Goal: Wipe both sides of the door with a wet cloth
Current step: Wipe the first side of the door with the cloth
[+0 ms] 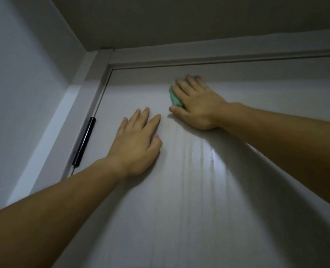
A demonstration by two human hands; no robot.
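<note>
A white door [179, 200] fills the view, seen from below near its top. My right hand [195, 103] presses a green cloth [174, 96] flat against the door just under the top edge; most of the cloth is hidden beneath the palm and fingers. My left hand [137, 144] lies flat on the door lower and to the left, fingers apart, holding nothing. Wet streaks [197, 157] run down the door below my right hand.
The white door frame [179, 59] runs along the top and down the left side. A black hinge [84, 140] sits on the left edge of the door. A pale wall [21, 93] stands at the left and the ceiling [179, 20] is above.
</note>
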